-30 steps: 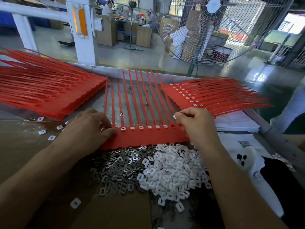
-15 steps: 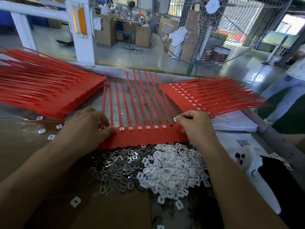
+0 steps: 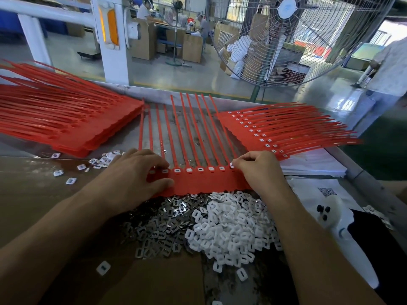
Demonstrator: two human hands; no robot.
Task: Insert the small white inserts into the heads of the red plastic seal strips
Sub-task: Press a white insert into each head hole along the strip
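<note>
A joined row of red seal strips [image 3: 204, 180] lies flat in front of me, tails pointing away. White inserts sit in several of its heads. My left hand [image 3: 134, 177] rests on the row's left end, fingers over the leftmost heads and thumb on the red band. My right hand [image 3: 256, 167] is at the right end, its curled fingertips pinching a small white insert [image 3: 231, 165] over the last head. A heap of loose white inserts [image 3: 231, 227] lies just below the row.
Metal clips [image 3: 163, 223] are heaped left of the white pile. A thick stack of red strips [image 3: 66, 126] lies at left, another with inserts [image 3: 282, 130] at right. Stray inserts [image 3: 99, 161] dot the cardboard. A white bag [image 3: 326, 194] and a large fan [image 3: 293, 40] stand at right.
My left hand has slid slightly right over the leftmost heads. My right hand stays at the right end head with the insert. A person has walked into view at far right.
</note>
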